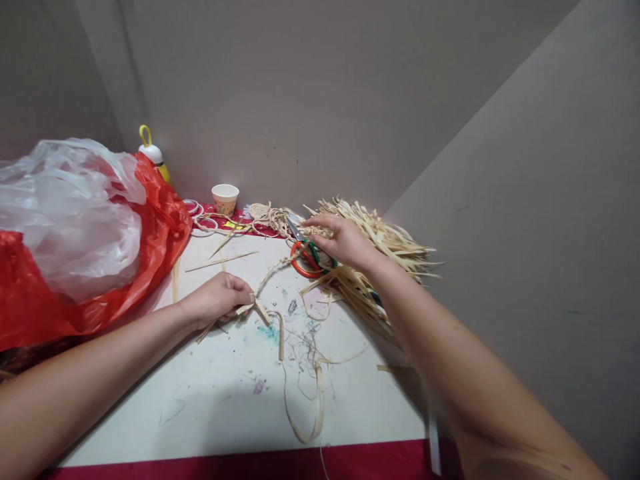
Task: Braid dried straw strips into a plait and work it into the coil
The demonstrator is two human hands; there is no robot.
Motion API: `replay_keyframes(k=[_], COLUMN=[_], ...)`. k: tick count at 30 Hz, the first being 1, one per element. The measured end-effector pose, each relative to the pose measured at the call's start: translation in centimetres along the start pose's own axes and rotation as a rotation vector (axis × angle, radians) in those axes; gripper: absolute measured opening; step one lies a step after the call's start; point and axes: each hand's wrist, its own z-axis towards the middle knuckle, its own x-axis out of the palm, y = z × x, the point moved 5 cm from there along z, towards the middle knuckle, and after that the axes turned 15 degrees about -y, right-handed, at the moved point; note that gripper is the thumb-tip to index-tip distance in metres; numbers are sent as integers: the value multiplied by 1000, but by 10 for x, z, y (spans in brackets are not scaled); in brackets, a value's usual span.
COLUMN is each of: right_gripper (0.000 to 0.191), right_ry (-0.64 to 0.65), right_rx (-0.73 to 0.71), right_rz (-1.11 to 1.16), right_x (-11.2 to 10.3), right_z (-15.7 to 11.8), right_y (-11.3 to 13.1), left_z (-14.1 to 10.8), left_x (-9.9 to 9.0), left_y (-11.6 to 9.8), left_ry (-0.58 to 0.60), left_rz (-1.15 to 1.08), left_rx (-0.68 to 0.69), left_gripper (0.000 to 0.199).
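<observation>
My left hand (227, 293) is closed in a pinch on one end of a plaited straw braid (275, 268), where loose flat strands stick out. The braid runs up to the right toward a pair of scissors (306, 261) with orange and green handles. Over the scissors reaches my right hand (343, 240), fingers stretched and thumb apart. Right beside it lies a large bundle of dry straw strips (385, 233), partly hidden by my right forearm. A long pale strip (319, 400) loops down across the white tabletop (220, 400).
A red plastic bag (170, 213) with a clear bag (85, 220) fills the left side. At the back stand a paper cup (225, 199) and a yellow-and-white bottle (153, 155). Coiled braid (267, 215) lies near the wall (320, 100). Loose straws (223, 261) lie near the left hand.
</observation>
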Motion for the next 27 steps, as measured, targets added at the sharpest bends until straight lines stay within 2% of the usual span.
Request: replay_keyframes(k=[5, 7, 11, 18, 24, 27], right_gripper=[23, 22, 25, 27, 35, 32], right_ry=[-27, -22, 24, 224, 272, 287], right_rx=[215, 249, 227, 99, 23, -2], right_rz=[-109, -206, -423, -641, -689, -686], right_x=[5, 5, 5, 23, 28, 26], right_z=[0, 1, 4, 8, 7, 7], right_y=[-28, -38, -45, -36, -38, -37], left_z=[-3, -3, -2, 1, 2, 2], left_x=[2, 2, 3, 3, 2, 3], left_y=[0, -1, 2, 6, 9, 8], left_ry=[-6, -13, -22, -36, -36, -34], left_rz=[51, 69, 111, 169, 174, 171], left_rx=[13, 20, 26, 70, 88, 91], left_gripper=[19, 19, 20, 17, 18, 18])
